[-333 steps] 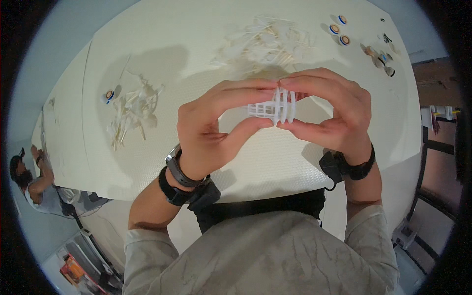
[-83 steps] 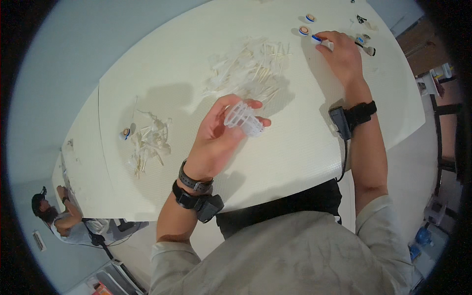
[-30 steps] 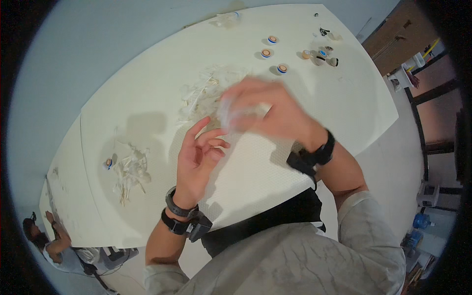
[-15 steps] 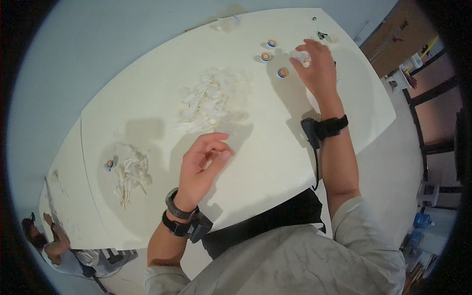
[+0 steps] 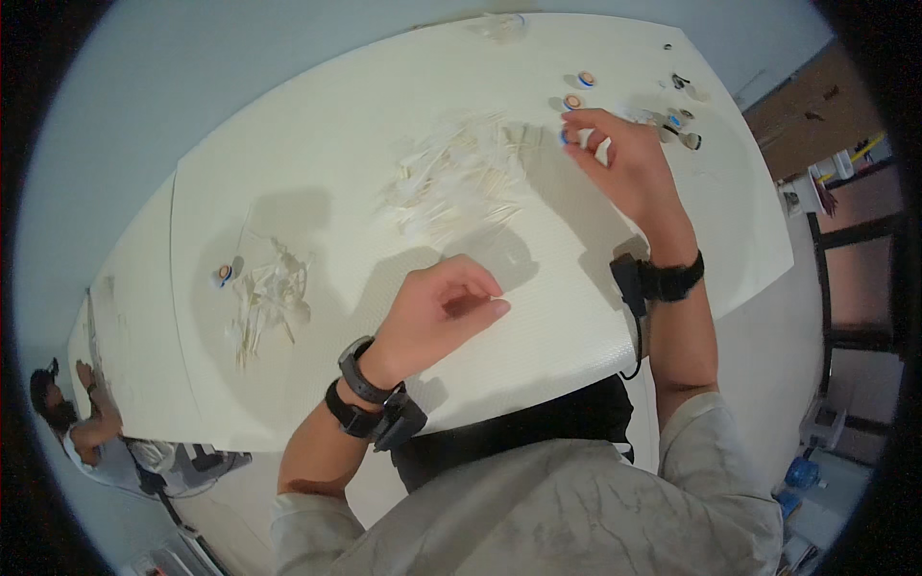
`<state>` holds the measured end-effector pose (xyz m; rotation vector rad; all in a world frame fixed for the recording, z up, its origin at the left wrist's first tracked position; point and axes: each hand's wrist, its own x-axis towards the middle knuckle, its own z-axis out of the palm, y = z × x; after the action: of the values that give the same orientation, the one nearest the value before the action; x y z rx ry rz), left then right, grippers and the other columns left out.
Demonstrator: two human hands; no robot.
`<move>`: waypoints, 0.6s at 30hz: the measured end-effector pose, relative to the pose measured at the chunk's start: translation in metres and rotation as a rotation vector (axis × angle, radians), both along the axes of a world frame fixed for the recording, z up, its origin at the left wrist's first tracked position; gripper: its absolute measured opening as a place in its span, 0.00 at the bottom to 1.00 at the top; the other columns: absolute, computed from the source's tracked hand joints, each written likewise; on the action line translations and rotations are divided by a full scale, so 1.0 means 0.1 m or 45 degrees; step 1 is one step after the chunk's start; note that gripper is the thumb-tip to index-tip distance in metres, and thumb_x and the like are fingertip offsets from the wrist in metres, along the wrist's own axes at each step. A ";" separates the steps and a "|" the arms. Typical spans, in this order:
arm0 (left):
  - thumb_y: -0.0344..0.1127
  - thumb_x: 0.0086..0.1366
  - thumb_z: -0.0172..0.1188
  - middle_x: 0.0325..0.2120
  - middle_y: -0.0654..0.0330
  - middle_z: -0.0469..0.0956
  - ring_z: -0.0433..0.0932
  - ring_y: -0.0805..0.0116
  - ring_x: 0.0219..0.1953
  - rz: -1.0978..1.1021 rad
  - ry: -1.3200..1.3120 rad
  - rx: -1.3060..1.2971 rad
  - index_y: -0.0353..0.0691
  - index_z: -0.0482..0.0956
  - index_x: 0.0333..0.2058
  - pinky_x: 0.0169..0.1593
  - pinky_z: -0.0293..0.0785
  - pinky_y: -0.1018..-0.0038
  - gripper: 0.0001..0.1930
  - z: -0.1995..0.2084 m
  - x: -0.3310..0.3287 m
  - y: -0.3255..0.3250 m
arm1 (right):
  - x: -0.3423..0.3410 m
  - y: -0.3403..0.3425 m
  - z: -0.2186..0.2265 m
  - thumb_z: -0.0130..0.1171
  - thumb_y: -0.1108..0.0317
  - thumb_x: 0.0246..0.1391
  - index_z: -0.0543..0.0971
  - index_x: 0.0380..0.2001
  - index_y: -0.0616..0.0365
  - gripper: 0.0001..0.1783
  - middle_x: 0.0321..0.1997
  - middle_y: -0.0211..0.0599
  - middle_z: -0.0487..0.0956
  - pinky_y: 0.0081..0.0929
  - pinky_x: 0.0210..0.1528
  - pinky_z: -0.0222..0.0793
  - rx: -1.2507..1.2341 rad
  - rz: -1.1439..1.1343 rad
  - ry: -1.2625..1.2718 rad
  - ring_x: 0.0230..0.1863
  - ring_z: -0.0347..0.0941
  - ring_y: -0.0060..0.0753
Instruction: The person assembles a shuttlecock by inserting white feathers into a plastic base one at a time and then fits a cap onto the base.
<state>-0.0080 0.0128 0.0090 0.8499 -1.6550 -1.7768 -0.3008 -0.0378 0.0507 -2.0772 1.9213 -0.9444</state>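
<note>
My right hand (image 5: 619,163) is over the far right of the table, with thumb and fingertips closed on a small round blue-rimmed roll (image 5: 565,137), mostly hidden by the fingers. Just beyond it stand two similar rolls, one nearer (image 5: 573,102) and one farther (image 5: 587,79), with orange-brown middles. My left hand (image 5: 442,312) hovers above the table near its front edge, fingers curved, thumb apart from them, with nothing between. Past it lies a loose pile of thin pale sticks and clear plastic wrappers (image 5: 456,178).
A smaller pile of sticks and wrappers (image 5: 269,298) lies on the left, beside another roll (image 5: 225,273). Small dark and blue items (image 5: 680,125) sit at the far right of the white table (image 5: 365,134). A clear plastic bag (image 5: 501,29) lies at the far edge. Another person (image 5: 82,422) is at the far left.
My right hand has moved nearer and taken hold of the nearest roll of three. My left hand has shifted slightly right, its thumb and fingers closer. The view has shifted.
</note>
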 end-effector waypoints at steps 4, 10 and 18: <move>0.26 0.65 0.69 0.30 0.70 0.77 0.73 0.84 0.33 -0.054 -0.017 0.102 0.37 0.78 0.37 0.36 0.69 0.83 0.07 0.06 -0.06 0.03 | 0.53 0.32 0.13 0.71 0.72 0.49 0.85 0.42 0.56 0.15 0.41 0.31 0.86 0.24 0.33 0.70 0.157 0.675 -0.496 0.34 0.78 0.26; 0.30 0.62 0.73 0.27 0.70 0.76 0.70 0.84 0.30 -0.020 -0.183 -0.101 0.39 0.77 0.30 0.34 0.67 0.83 0.10 0.12 -0.03 -0.04 | 0.47 0.28 0.13 0.71 0.70 0.52 0.85 0.41 0.55 0.12 0.40 0.33 0.85 0.26 0.37 0.73 0.047 0.758 -0.514 0.36 0.78 0.27; 0.27 0.62 0.72 0.23 0.74 0.71 0.64 0.86 0.26 -0.058 -0.138 -0.071 0.40 0.76 0.30 0.30 0.60 0.83 0.10 0.09 -0.04 0.00 | -0.05 -0.34 -0.36 0.68 0.68 0.53 0.86 0.42 0.50 0.12 0.49 0.30 0.85 0.46 0.66 0.65 -0.588 -0.229 0.525 0.61 0.73 0.37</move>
<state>-0.0121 0.0124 0.0176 0.9043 -1.7980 -1.7335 -0.3061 -0.0713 0.0145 -2.5543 2.2966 -1.1642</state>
